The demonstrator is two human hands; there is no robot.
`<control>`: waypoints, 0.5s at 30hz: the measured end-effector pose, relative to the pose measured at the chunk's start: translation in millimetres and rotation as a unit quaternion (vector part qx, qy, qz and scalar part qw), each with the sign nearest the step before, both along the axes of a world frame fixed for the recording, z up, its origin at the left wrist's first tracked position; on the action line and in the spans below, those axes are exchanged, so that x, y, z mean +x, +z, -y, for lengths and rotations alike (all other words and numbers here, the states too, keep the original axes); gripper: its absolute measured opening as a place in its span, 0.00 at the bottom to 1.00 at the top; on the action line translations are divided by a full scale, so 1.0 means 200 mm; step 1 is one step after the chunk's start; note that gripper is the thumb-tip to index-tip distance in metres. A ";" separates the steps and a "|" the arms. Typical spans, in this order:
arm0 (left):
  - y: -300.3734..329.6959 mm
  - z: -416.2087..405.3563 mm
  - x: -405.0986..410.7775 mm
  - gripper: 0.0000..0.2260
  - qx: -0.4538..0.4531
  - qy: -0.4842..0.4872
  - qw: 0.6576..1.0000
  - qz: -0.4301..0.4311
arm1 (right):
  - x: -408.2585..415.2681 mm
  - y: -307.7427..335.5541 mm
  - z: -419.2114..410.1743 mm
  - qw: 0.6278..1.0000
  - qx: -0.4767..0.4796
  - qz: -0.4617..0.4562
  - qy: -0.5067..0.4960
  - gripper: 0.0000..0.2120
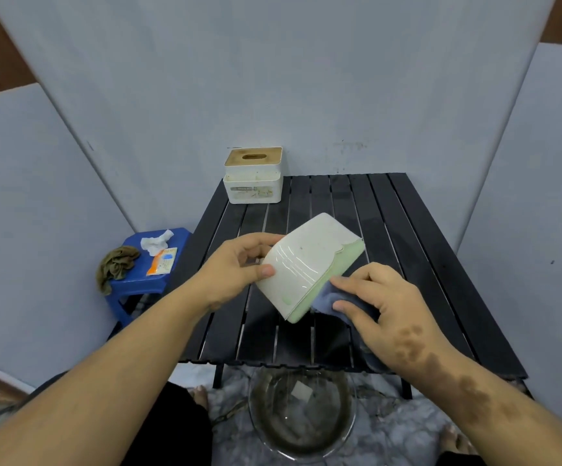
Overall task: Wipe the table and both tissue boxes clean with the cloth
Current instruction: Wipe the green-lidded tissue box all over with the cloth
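My left hand (pixel 236 267) grips a white tissue box with a pale green lid (pixel 306 264), tilted in the air above the black slatted table (pixel 407 237). My right hand (pixel 384 307) holds a blue-grey cloth (pixel 331 297) and presses it against the box's green edge. A second tissue box (pixel 253 183), white with a wooden slotted top, stands upright at the table's far left corner, apart from both hands.
A blue plastic stool (pixel 145 280) stands left of the table with an olive rag (pixel 115 264), a crumpled tissue (pixel 155 242) and an orange packet (pixel 162 262) on it. A glass bowl of murky water (pixel 301 412) sits on the floor under the table's near edge. Grey walls close in all round.
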State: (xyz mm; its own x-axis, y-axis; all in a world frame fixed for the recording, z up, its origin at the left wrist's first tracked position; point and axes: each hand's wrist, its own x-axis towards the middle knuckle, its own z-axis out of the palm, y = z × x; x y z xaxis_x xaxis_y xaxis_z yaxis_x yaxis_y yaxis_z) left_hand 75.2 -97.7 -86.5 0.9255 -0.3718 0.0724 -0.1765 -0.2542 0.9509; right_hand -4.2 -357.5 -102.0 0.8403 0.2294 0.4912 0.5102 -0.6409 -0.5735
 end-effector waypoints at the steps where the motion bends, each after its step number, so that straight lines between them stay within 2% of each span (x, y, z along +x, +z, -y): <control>1: -0.03 -0.01 0.01 0.21 -0.022 -0.011 1.000 -0.011 | 0.00 -0.01 -0.01 1.000 -0.007 0.006 0.007 0.15; 6: -0.13 -0.05 0.06 0.23 -0.070 -0.049 0.996 -0.041 | 0.00 0.05 0.00 0.999 -0.007 0.029 0.036 0.12; 10: -0.16 -0.09 0.10 0.22 -0.090 -0.062 0.993 -0.045 | 0.15 0.14 0.09 0.998 0.050 0.025 -0.034 0.08; 12: -0.18 -0.10 0.12 0.20 -0.096 -0.069 0.992 -0.041 | 0.25 0.12 0.10 0.995 0.053 0.013 -0.086 0.10; 15: -0.19 -0.11 0.14 0.20 -0.107 -0.070 0.991 -0.044 | 0.28 0.06 -0.02 0.997 0.015 0.039 -0.060 0.11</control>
